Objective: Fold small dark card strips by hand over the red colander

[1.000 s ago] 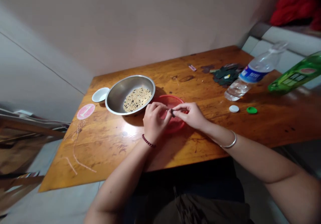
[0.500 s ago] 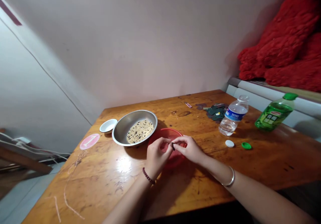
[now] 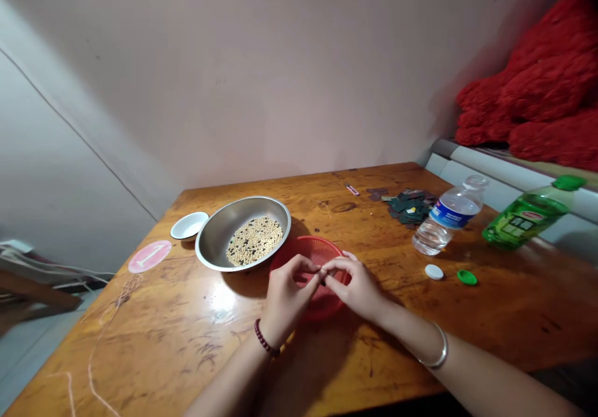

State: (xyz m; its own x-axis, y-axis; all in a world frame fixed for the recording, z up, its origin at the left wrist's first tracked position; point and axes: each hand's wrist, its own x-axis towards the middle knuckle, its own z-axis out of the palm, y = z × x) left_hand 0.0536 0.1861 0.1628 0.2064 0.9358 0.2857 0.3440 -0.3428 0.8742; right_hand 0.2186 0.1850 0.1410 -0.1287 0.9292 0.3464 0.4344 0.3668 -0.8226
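Observation:
Above a red plastic basket (image 3: pixel 322 305), my left hand (image 3: pixel 290 289) and my right hand (image 3: pixel 357 286) meet at the fingertips. Both are closed in a pinch around a small dark piece (image 3: pixel 322 282), mostly covered by the fingers; its kind cannot be made out. A beaded bracelet circles my left wrist and a silver bangle my right. Left of the basket stands a steel basin (image 3: pixel 210 242) holding pale beans (image 3: pixel 255 240) mixed with dark ones. My hands hide part of the basket's inside.
A white bowl (image 3: pixel 189 225), a pink number disc (image 3: pixel 149 256) and loose string (image 3: pixel 93 367) lie leftward. To the right are dark green pieces (image 3: pixel 408 208), a water bottle (image 3: pixel 448 214), a green bottle (image 3: pixel 530 214), a white cap (image 3: pixel 434 272) and a green cap (image 3: pixel 467 277).
The camera view has shifted slightly. Both hands stay together over the basket, and the dark piece between the fingertips shows less than before.

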